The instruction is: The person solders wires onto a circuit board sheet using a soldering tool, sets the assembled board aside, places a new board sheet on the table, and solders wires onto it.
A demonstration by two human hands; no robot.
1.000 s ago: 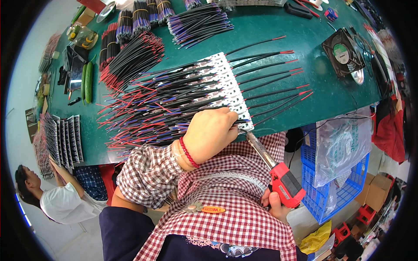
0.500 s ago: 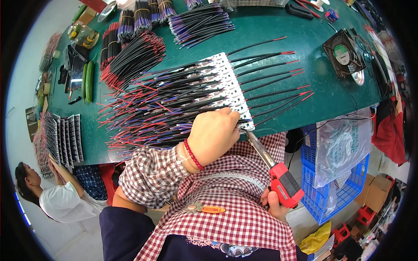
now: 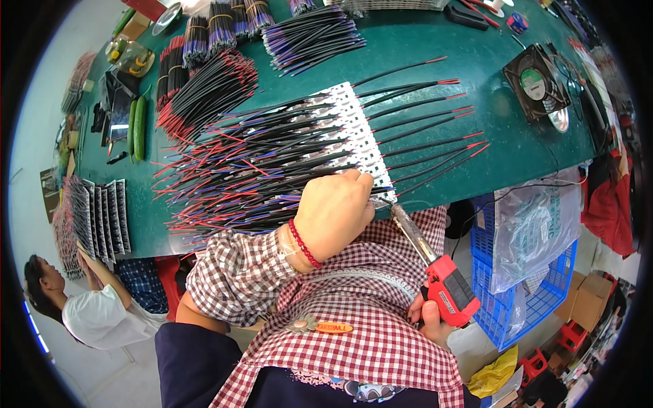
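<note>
Holding the soldering iron [image 3: 439, 272] by its red handle: right hand [image 3: 434, 326], between 4 and 5 o'clock in the view, fingers wrapped round it. Shaft angles toward 11, tip by the near corner of the white panel [image 3: 364, 146]; actual contact too small to confirm. Panel lies on the green surface [image 3: 408, 41], 1 o'clock of centre, black wires [image 3: 265, 146] fanned out to 9 and 3. Left hand [image 3: 333, 207] at centre, fingers curled together beside that corner; fingertips hidden, can't tell what they pinch.

To do it well, as a judgement: left wrist should be braced, panel held from rocking. Tip should heat both joint faces together, dwell short, lift off clean toward 5. Shaft should clear left fingers and checked apron [image 3: 381, 299].
</note>
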